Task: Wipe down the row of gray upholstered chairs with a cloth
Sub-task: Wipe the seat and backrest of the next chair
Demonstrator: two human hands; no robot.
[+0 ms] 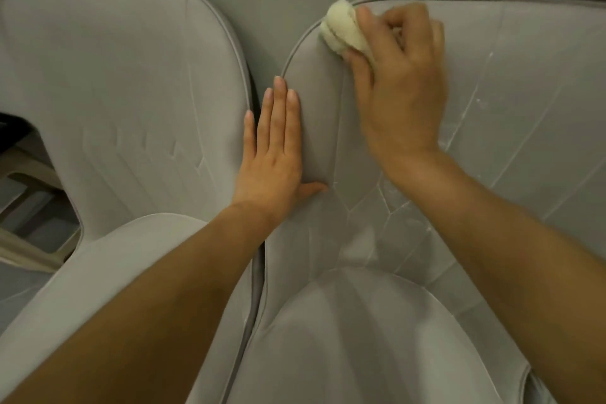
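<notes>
Most of the cloth (344, 30) is hidden inside the closed right hand (400, 85), perhaps pressed on the right chair (524, 102) edge. The left hand (273, 154) is laid flat and wide beside the gap.

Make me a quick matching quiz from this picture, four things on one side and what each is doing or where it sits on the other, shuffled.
Column one:
1. left hand
2. right hand
3. cream fluffy cloth
4. left-side gray upholstered chair

Column two:
A. bunched against the piped top edge of the right-side gray chair back
B. touched by neither hand
C. flat, fingers straight, on the backrest's left wing
D. closed around the cloth

Pairs: 1-C, 2-D, 3-A, 4-B
</notes>
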